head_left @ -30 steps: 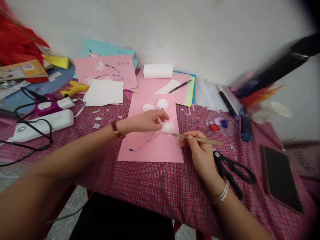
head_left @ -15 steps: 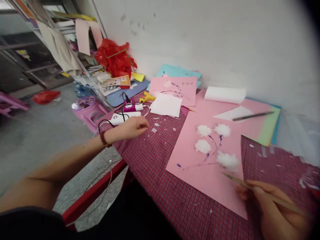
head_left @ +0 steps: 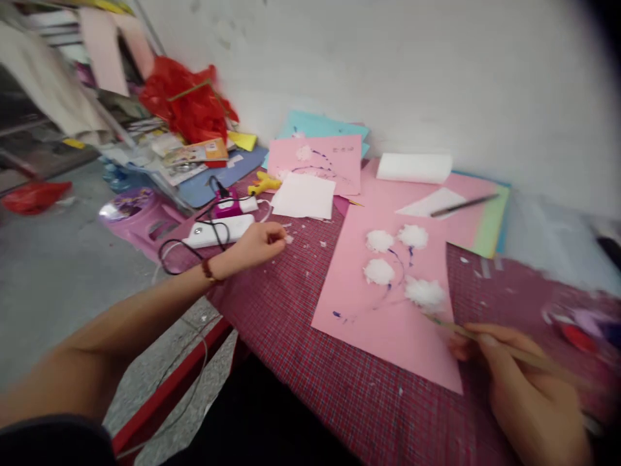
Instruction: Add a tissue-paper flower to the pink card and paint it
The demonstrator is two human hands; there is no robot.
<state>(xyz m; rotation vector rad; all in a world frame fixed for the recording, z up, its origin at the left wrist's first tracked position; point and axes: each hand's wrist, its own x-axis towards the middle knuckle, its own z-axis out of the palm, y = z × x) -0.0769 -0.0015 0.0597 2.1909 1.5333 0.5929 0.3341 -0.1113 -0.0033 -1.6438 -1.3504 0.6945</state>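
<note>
In my right hand (head_left: pixel 528 388) is a slim wooden paintbrush (head_left: pixel 521 355), held like a pen. Its greenish tip points at the lower right of a pink sheet (head_left: pixel 369 336), just below a fluffy white flower (head_left: pixel 425 293); whether it touches the paper I cannot tell. Several such white tufts sit on the sheet, joined by thin purple painted stems. My left hand (head_left: pixel 257 244) is over the table's left part with its fingers curled and pinched together. A small white paper scrap (head_left: pixel 290 239) shows right at its fingertips; whether it is gripped or lies on the table I cannot tell.
White paper squares (head_left: pixel 305 195), a yellow glue gun (head_left: pixel 264 184) and a white power strip (head_left: pixel 220 231) with cables lie beyond my left hand. A dark brush (head_left: pixel 463 205) rests on papers at the back. A pink stool (head_left: pixel 138 217) stands left of the checked tablecloth (head_left: pixel 291 330).
The view has swung right, so things appear further left. My left hand has come nearer the white scraps. My right hand still holds the paintbrush near the lower right flower.
</note>
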